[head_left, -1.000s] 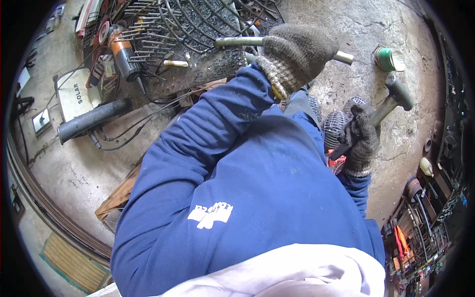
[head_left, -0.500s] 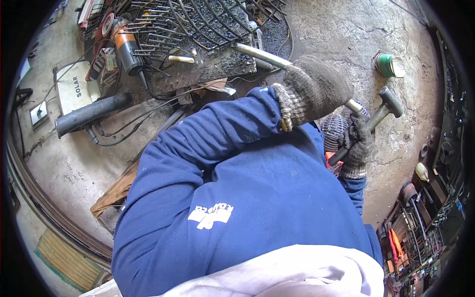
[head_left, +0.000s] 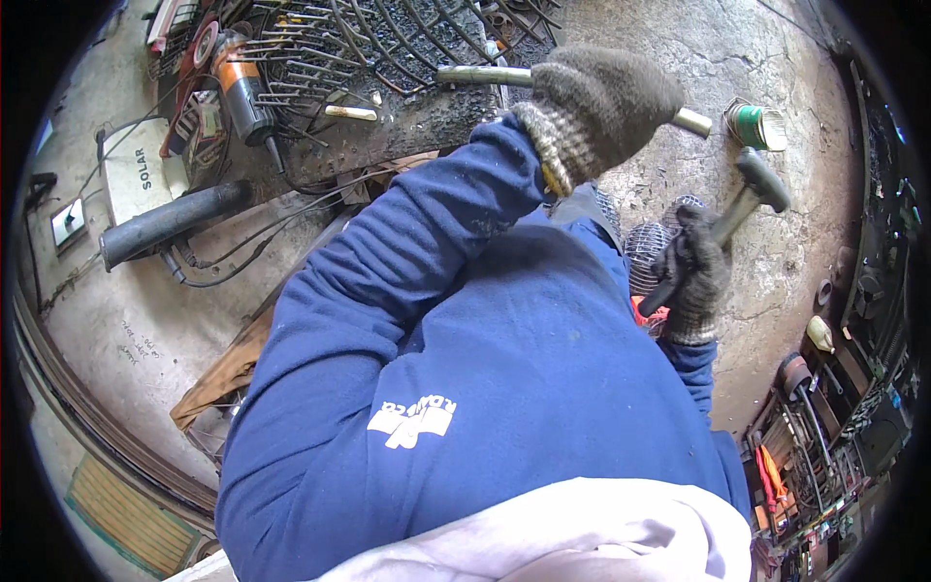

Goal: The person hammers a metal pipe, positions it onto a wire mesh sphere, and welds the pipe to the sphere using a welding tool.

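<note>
My left hand (head_left: 609,109), in a thick dark knit glove with a pale cuff, is closed round a metal tube (head_left: 485,75). The tube's far end reaches over the workbench edge, beside curved dark metal bars (head_left: 412,48); its other end (head_left: 692,122) sticks out to the right of the glove. Lower down, my right hand (head_left: 696,270), also gloved, grips the handle of a hammer (head_left: 763,181). The hammer's grey head is raised up and to the right, apart from the tube. Most of my fingers are covered by the gloves.
An orange and black angle grinder (head_left: 244,92) lies on the bench (head_left: 407,136) near several thin rods and a short pale stick (head_left: 350,113). Cables run below a dark cylinder (head_left: 176,226) at left. A green-banded container (head_left: 754,127) stands on the floor; tools crowd a rack (head_left: 810,427) at right.
My left hand and the tube have shifted up and slightly left, the tube now lying more level. The hammer has risen a little in my right hand.
</note>
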{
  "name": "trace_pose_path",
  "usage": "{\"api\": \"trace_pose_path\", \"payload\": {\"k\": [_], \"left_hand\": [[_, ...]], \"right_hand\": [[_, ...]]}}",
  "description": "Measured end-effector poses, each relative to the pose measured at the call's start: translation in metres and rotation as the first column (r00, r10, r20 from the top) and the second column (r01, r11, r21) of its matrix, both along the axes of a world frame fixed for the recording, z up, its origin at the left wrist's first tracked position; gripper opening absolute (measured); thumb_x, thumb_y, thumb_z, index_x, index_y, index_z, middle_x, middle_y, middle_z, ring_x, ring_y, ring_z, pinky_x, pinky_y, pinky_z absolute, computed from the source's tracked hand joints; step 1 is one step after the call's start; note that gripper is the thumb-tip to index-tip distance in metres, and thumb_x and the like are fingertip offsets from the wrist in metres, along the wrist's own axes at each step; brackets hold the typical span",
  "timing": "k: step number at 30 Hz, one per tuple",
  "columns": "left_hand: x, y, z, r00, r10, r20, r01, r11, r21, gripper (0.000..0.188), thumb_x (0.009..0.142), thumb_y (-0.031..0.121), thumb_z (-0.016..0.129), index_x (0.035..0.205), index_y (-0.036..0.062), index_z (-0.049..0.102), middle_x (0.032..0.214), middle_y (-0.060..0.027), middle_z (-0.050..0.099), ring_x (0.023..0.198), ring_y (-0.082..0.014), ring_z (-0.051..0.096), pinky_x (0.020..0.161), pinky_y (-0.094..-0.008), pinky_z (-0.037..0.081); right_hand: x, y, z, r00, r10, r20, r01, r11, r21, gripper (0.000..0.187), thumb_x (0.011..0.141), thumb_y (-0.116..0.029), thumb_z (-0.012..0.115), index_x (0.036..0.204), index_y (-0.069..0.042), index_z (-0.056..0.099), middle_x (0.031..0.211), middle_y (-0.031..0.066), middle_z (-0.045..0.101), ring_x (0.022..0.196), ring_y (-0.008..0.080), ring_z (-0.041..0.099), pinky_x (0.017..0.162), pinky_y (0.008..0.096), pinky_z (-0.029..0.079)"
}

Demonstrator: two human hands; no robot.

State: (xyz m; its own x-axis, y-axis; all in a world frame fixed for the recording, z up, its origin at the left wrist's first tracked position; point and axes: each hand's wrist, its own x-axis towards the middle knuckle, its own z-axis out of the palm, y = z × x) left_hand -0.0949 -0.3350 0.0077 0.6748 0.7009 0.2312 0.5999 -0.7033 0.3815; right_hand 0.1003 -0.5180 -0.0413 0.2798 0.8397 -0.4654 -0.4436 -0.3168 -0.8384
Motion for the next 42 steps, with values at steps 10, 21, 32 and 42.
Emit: {"api": "trace_pose_path", "payload": {"k": [10, 21, 32, 42], "left_hand": [[0.004, 0.007, -0.002, 0.977, 0.014, -0.215, -0.013, 1.0, 0.005, 0.014, 0.091, 0.02, 0.066, 0.1, 0.0144, 0.075, 0.082, -0.0104, 0.072, 0.079, -0.0296, 0.075, 0.063, -0.0456, 0.06], [0.0, -0.018, -0.009, 0.945, -0.122, -0.303, 0.086, 0.988, -0.127, 0.01, 0.09, 0.018, 0.069, 0.096, 0.0119, 0.074, 0.082, -0.009, 0.073, 0.079, -0.0263, 0.076, 0.063, -0.0431, 0.062], [-0.091, -0.041, 0.057, 0.976, 0.191, 0.106, -0.2, 0.976, 0.088, 0.027, 0.096, 0.029, 0.072, 0.109, 0.0047, 0.071, 0.087, -0.0094, 0.073, 0.076, -0.0214, 0.072, 0.067, -0.0377, 0.06], [-0.195, -0.005, 0.027, 0.514, 0.855, 0.075, -0.787, 0.504, -0.356, 0.049, 0.089, 0.048, 0.081, 0.114, 0.0067, 0.069, 0.075, -0.0028, 0.069, 0.072, -0.0132, 0.066, 0.067, -0.0321, 0.054]], "right_hand": [[-0.025, 0.02, 0.052, 0.982, 0.187, 0.014, -0.183, 0.971, -0.153, 0.03, 0.097, -0.025, 0.066, 0.113, 0.001, 0.063, 0.067, 0.0006, 0.051, 0.048, 0.01, 0.049, 0.046, 0.0273, 0.047], [0.018, 0.0, -0.001, 0.985, -0.057, -0.162, 0.058, 0.998, 0.003, 0.031, 0.099, -0.018, 0.064, 0.12, 0.004, 0.062, 0.066, -0.0021, 0.046, 0.046, 0.0082, 0.043, 0.043, 0.025, 0.04], [0.013, 0.003, -0.011, 1.0, -0.001, -0.009, 0.0, 0.997, -0.08, 0.025, 0.095, -0.016, 0.07, 0.113, 0.001, 0.067, 0.063, -0.0031, 0.046, 0.044, 0.008, 0.043, 0.041, 0.0235, 0.036], [0.016, 0.012, -0.032, 0.979, 0.174, 0.107, -0.15, 0.967, -0.208, 0.025, 0.093, -0.02, 0.073, 0.108, 0.001, 0.071, 0.066, -0.0036, 0.051, 0.051, 0.0061, 0.045, 0.044, 0.0244, 0.036]]}}
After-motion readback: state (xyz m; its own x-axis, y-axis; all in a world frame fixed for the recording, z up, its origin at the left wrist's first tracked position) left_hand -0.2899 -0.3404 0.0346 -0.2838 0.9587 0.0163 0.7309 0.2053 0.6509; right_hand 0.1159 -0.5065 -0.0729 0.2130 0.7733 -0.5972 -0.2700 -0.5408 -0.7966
